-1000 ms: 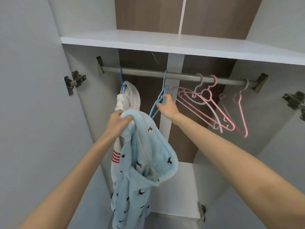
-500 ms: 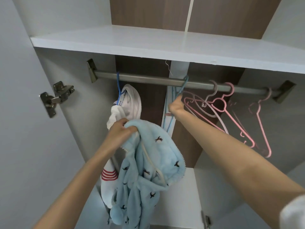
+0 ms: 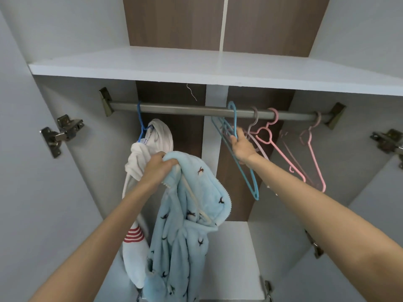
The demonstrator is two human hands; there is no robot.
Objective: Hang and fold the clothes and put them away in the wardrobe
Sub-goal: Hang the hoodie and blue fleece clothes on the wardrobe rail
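Our left hand bunches the blue fleece garment in curled fingers below the rail, while our right hand clasps the teal hanger there, likely to free it for hanging.

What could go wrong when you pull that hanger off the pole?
The teal hanger that the right hand grips sits close beside the pink hangers on the rail; pulling it off might snag one and knock it down. The left hand holds the blue fleece garment by one bunched handful, so it could slip and fall while the other hand is busy.
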